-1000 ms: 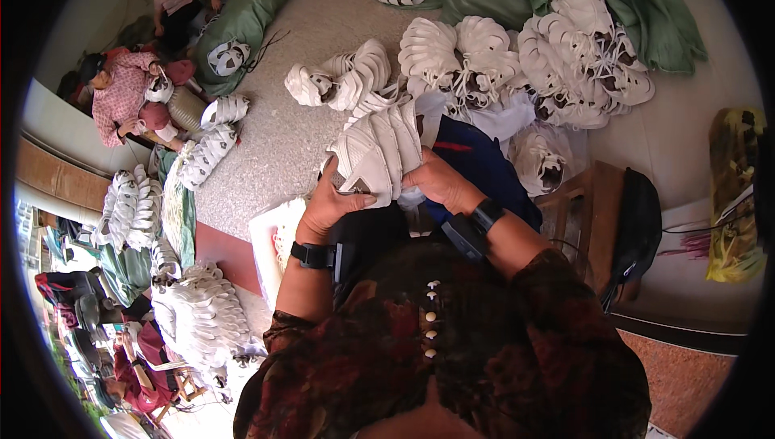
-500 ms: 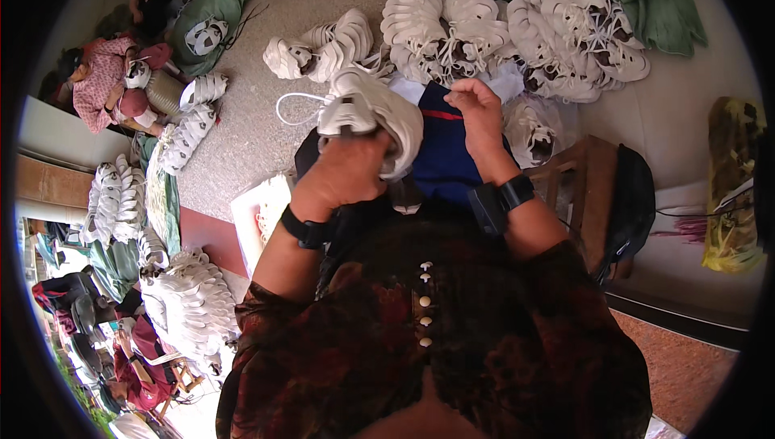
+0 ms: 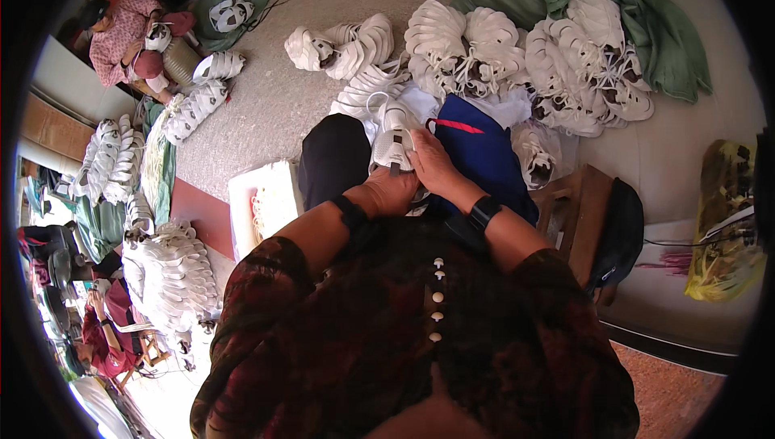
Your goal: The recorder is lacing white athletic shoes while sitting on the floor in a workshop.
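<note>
A white sneaker upper point(image 3: 394, 139) with a thin lace loop lies between my hands, above my lap. Its near end is wrapped by the fingers of my left hand point(image 3: 391, 192), and a small dark tab shows there. My right hand point(image 3: 437, 166) presses against the upper's right side, its fingers partly hidden. Blue cloth point(image 3: 480, 156) with a red strip covers the knee to the right, while the other knee point(image 3: 333, 155) is in black.
Piles of white uppers point(image 3: 464, 43) lie ahead, next to green sacks point(image 3: 658, 35). At my right stand a wooden stool point(image 3: 577, 205) and a black bag point(image 3: 620, 233). A white box point(image 3: 262, 201) is at my left. Co-workers point(image 3: 121, 39) sit farther left.
The upper has come down and turned between my knees. My right hand, raised apart from it before, now grips its side along with the left. The whole view has shifted slightly.
</note>
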Demonstrator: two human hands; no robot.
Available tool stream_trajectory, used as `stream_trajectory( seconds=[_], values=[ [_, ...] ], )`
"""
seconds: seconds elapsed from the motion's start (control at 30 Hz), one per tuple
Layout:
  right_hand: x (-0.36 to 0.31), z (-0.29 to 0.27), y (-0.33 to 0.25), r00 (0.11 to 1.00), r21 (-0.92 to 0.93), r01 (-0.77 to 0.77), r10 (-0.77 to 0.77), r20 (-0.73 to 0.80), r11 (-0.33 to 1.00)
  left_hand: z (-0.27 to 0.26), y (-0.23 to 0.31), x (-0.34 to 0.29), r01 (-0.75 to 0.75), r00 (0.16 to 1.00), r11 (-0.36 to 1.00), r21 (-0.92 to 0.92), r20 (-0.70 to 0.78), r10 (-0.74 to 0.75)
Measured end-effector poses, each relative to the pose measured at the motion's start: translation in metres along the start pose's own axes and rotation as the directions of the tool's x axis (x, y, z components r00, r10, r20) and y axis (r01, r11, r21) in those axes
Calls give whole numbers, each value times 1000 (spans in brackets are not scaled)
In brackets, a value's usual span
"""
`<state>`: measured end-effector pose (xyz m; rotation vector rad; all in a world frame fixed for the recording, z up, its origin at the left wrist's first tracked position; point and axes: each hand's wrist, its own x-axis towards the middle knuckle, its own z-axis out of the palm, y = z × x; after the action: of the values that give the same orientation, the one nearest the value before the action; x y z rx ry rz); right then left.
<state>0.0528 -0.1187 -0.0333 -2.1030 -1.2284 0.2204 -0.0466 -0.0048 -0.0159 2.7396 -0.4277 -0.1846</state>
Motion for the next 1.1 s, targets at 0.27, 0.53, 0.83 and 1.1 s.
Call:
stream_trajectory(
  seconds=[0.27,0.53,0.83,1.1],
  values=[
    [-8,-2,5,988,171,126,-108,-111,977,-38,-11,-37,-112,880,623,-774,-369,-300],
    [9,-4,0,990,159,68,-47,-133,985,-14,-75,41,478,618,670,-568,-325,-716],
    [19,10,13,985,113,80,-61,-160,990,-121,-21,-3,-545,719,-220,-809,-316,-619],
    [15,12,11,991,-10,1,-2,-131,1000,-348,0,-117,-856,517,-102,-507,-833,-198]
  ],
)
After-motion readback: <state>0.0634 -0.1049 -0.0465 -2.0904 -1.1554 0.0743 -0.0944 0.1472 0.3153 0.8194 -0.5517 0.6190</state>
